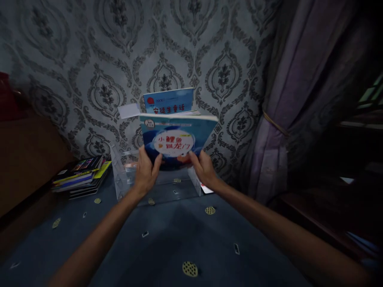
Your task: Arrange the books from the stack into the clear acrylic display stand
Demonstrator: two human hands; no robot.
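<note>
A blue picture book (176,137) with a white oval and red Chinese characters on its cover is held up in front of me. My left hand (145,169) grips its lower left side, thumb on the cover. On its lower right side, my right hand (205,167) is closed in the same way. Behind it stands another blue book (169,100) with red characters, its lower part hidden. A clear acrylic rack (116,175) rests on the table below and behind the held book, partly covered by my hands.
Left of the rack lies a stack of books (83,175) beside a large brown box (30,159). A patterned dark blue cloth (167,247) covers the table. Patterned wallpaper (119,71) rises behind, and a tied purple curtain (269,151) hangs at the right.
</note>
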